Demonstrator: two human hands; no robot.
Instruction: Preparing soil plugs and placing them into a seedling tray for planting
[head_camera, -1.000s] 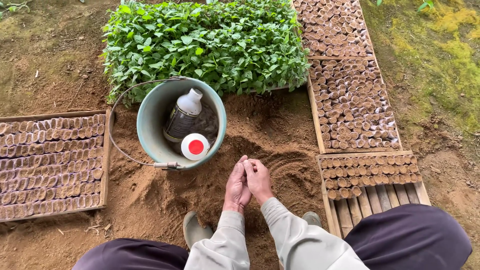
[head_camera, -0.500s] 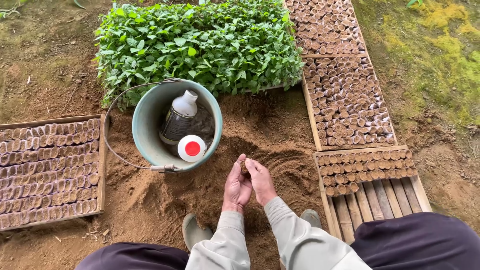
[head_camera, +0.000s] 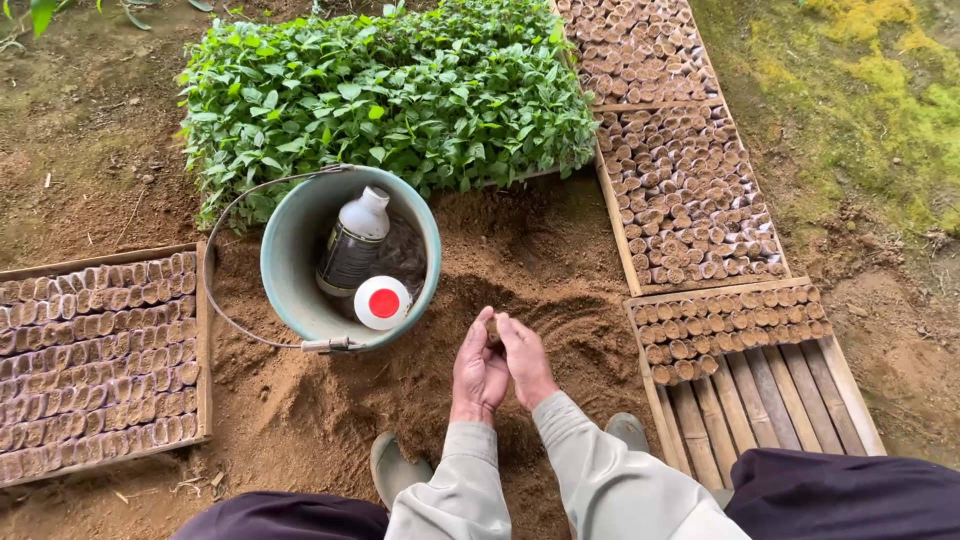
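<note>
Landmark: green bucket (head_camera: 300, 270), everything placed off it.

Left of the bucket: wooden tray (head_camera: 205, 340) packed with rolled soil pots (head_camera: 95, 350), full rows. Behind the bucket: block of green seedlings (head_camera: 390, 90). Inside the bucket: dark bottle with white neck (head_camera: 352, 245) leaning, and a white lid with red dot (head_camera: 383, 302). Wire handle hangs off the bucket's near-left side.

Right of and just below the bucket, over the loose soil mound (head_camera: 540, 270): left hand (head_camera: 478, 372) and right hand (head_camera: 527, 360), pressed close together, fingertips pinching a small soil-filled pot (head_camera: 492, 328) between them. A second ago the hands were closed flat against each other, nothing showing; now the small brown pot peeks out at the fingertips, so one looks formed and packed.

Far right of the bucket: part-filled slatted tray (head_camera: 760, 390), two rows of pots at its far end, rest bare slats. Beyond it, two full trays (head_camera: 690, 190). View shifted slightly; bucket and trays unmoved.
</note>
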